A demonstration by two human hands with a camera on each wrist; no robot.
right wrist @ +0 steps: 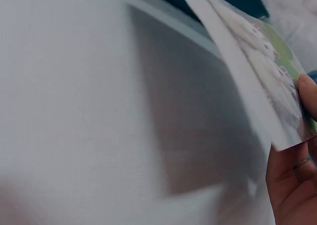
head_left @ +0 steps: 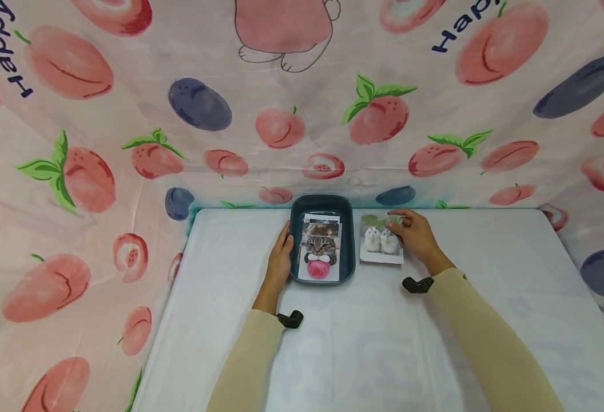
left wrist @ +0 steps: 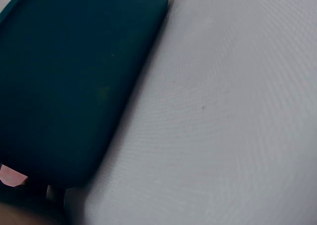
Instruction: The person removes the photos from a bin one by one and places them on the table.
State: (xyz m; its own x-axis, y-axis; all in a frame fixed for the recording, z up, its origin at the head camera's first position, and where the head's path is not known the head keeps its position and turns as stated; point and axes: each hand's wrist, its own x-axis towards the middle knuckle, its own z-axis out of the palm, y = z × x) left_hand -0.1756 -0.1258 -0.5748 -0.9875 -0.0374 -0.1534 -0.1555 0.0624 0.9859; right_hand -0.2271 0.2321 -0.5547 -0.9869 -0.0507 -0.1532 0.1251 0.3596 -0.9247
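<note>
A dark teal rectangular tray (head_left: 348, 246) sits near the back edge of the white table. Photo cards lie inside it, the top one showing a tabby cat (head_left: 321, 247) above a pink ball. My left hand (head_left: 279, 257) grips the tray's left side; in the left wrist view the outer wall (left wrist: 74, 86) fills the left, and the fingers are mostly hidden. Just right of the tray, my right hand (head_left: 417, 237) pinches a photo card (head_left: 379, 243) of two white furry animals by its upper right part. The right wrist view shows this card (right wrist: 267, 71) raised above the cloth, casting a shadow.
A white cloth (head_left: 353, 343) covers the table. Behind and at the sides hangs a pink curtain (head_left: 302, 86) printed with fruit, meeting the table's back edge right behind the tray. Black wrist straps (head_left: 290, 319) stick out from both sleeves.
</note>
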